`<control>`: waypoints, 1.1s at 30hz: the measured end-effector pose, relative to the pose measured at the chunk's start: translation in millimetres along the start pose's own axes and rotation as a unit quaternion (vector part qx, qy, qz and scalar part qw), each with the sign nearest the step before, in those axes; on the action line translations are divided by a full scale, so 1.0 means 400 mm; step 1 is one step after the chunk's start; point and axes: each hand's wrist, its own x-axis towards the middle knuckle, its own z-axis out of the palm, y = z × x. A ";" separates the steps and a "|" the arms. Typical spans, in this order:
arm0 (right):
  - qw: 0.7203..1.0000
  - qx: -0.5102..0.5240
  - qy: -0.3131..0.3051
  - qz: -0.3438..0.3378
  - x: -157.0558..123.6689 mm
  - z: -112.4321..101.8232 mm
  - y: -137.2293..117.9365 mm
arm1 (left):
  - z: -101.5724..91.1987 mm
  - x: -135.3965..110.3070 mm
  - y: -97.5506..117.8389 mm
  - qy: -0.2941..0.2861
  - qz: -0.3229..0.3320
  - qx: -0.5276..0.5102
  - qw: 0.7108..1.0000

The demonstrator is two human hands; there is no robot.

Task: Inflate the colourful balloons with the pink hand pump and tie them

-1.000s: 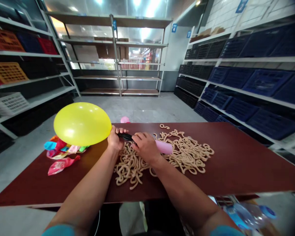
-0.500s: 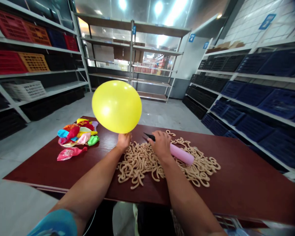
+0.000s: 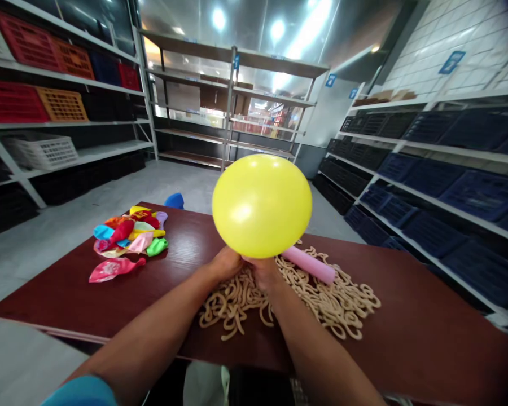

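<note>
A big, inflated yellow balloon [image 3: 262, 206] stands in front of me above the table. Just under its lower left edge, my left hand [image 3: 228, 263] is closed on its neck. My right hand [image 3: 265, 272] meets it below the balloon, its fingers hidden behind the balloon and the wrist. Right of my hands lies a pink cylinder [image 3: 311, 265], its near end resting on a heap of long, beige, curled strands [image 3: 338, 299]. The balloon covers the cylinder's other end, where a black tip showed earlier. More strands [image 3: 231, 304] spread under my hands.
Flat, uninflated balloons [image 3: 131, 231] in many colours lie piled on the left of the dark red table [image 3: 406, 316]. A blue object [image 3: 174, 200] shows at its far edge. Racks with crates [image 3: 17, 101] line the left side, and blue crates [image 3: 465, 180] the right.
The yellow balloon and my left hand have moved right and toward me. My right hand has left the black tip of the pink cylinder and come to the balloon's underside.
</note>
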 end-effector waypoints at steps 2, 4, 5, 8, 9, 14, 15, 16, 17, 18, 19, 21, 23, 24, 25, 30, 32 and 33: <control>0.998 0.058 -0.017 0.031 -0.001 0.006 -0.006 | -0.014 0.004 0.016 -0.052 0.006 0.026 0.998; 0.992 0.112 -0.044 0.048 -0.002 0.014 -0.015 | -0.027 0.007 0.027 -0.086 -0.007 0.035 0.996; 0.988 0.132 -0.056 0.050 -0.002 0.018 -0.020 | -0.033 0.008 0.031 -0.090 -0.011 0.036 0.995; 0.980 0.174 -0.074 0.065 -0.002 0.024 -0.029 | -0.044 0.008 0.039 -0.084 -0.001 0.018 0.996; 0.977 0.181 -0.078 0.076 -0.002 0.024 -0.031 | -0.045 0.008 0.042 -0.080 0.006 0.003 0.997; 0.979 0.159 -0.088 0.093 0.000 0.017 -0.031 | -0.032 -0.002 0.055 -0.027 -0.008 -0.094 0.995; 0.982 0.144 -0.085 0.087 0.000 0.016 -0.030 | -0.027 -0.004 0.057 -0.013 -0.022 -0.116 0.993; 0.986 0.124 -0.082 0.080 0.000 0.015 -0.030 | -0.022 -0.006 0.059 -0.001 -0.039 -0.142 0.989; 0.989 0.100 -0.076 0.073 0.001 0.014 -0.029 | -0.018 -0.007 0.060 0.009 -0.058 -0.176 0.983; 0.993 0.074 -0.071 0.065 0.001 0.014 -0.029 | -0.013 -0.008 0.062 0.015 -0.078 -0.216 0.973; 0.995 0.049 -0.065 0.058 0.001 0.015 -0.029 | -0.010 -0.007 0.063 0.020 -0.097 -0.259 0.961; 0.996 0.017 -0.063 0.053 0.000 0.017 -0.029 | -0.007 -0.005 0.066 0.024 -0.124 -0.335 0.934; 0.996 0.018 -0.066 0.056 -0.002 0.021 -0.030 | -0.006 -0.002 0.068 0.021 -0.140 -0.386 0.911; 0.996 0.025 -0.066 0.058 -0.003 0.024 -0.030 | -0.007 0.000 0.067 0.017 -0.147 -0.406 0.902; 0.996 0.030 -0.065 0.059 -0.004 0.026 -0.031 | -0.008 0.002 0.064 0.013 -0.156 -0.426 0.891; 0.996 -0.043 -0.060 0.055 -0.007 0.025 -0.033 | -0.024 0.012 0.031 0.048 -0.202 -0.558 0.803; 0.988 -0.144 -0.046 0.036 -0.003 0.015 -0.035 | -0.040 0.017 0.021 0.077 -0.194 -0.608 0.766; 0.978 -0.206 -0.036 0.018 -0.001 0.008 -0.036 | -0.050 0.020 0.018 0.093 -0.190 -0.624 0.752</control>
